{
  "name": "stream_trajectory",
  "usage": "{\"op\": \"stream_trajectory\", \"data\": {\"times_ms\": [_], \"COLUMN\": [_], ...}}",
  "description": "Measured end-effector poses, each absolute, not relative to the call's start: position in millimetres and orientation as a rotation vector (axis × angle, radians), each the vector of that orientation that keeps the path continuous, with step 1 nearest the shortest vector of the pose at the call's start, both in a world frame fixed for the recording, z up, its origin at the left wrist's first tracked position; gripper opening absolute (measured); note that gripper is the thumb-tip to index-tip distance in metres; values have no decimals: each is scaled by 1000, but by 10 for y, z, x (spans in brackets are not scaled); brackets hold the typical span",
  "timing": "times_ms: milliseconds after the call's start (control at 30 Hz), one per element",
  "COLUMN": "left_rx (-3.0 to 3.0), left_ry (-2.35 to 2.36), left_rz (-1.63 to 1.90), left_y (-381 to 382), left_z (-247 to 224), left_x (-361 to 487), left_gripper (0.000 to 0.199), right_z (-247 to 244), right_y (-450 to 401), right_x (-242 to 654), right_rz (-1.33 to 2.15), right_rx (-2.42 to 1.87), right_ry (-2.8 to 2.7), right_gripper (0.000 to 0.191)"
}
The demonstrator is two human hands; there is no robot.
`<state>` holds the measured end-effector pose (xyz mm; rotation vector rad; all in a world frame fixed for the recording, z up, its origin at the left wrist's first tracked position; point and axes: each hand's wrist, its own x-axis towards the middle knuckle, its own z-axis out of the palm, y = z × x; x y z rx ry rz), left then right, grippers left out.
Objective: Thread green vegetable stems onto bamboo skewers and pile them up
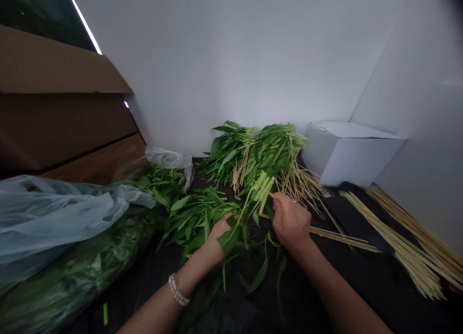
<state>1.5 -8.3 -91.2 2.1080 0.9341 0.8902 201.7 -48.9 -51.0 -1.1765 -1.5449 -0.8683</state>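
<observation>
A small bunch of leafy green stems, which look like water spinach (pixel 261 191), stands with its cut pale ends up and leaves hanging below. My left hand (pixel 218 231) is closed round the leafy part, its fingers partly hidden by leaves. My right hand (pixel 292 222) pinches a thin bamboo skewer (pixel 272 195) whose tip points at the cut stems; I cannot tell how far it goes in. Loose greens (pixel 198 215) lie left of my left hand. Beyond both hands is a pile of greens (pixel 260 148) with several skewers (pixel 300 179) sticking out.
Bundles of long skewers (pixel 398 247) lie at the right, and a few loose ones (pixel 343 237) beside my right wrist. A white box (pixel 365 155) stands at the back right. Plastic bags of greens (pixel 90 261) fill the left, below a cardboard box (pixel 58 126). A white wall (pixel 231 54) rises behind.
</observation>
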Motion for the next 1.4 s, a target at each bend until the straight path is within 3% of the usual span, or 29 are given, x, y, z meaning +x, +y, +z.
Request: {"op": "stream_trajectory", "data": {"times_ms": [167,367,433,733,1400], "left_rx": [1872,1012,888,854,1001], "left_ry": [965,772,720,794,938], "left_rz": [1210,1550,1528,1314,1216], "left_y": [29,148,172,90,48], "left_z": [-655,-347,-335,-366,-442], "left_x": [-135,-466,-488,-335,-283], "left_gripper": [17,45,50,34,32], "right_z": [-524,-547,-562,-696,-713], "right_y": [-491,-502,-506,-487,-500], "right_x": [2030,1964,1919,1781,1760], "right_rz": [-833,-816,-779,-604,-640], "right_rx": [-1130,-1096,-1076,-1143,-1146], "right_ry": [-1550,-1640,-1697,-1962,-1989], "right_gripper": [16,16,16,25,26]}}
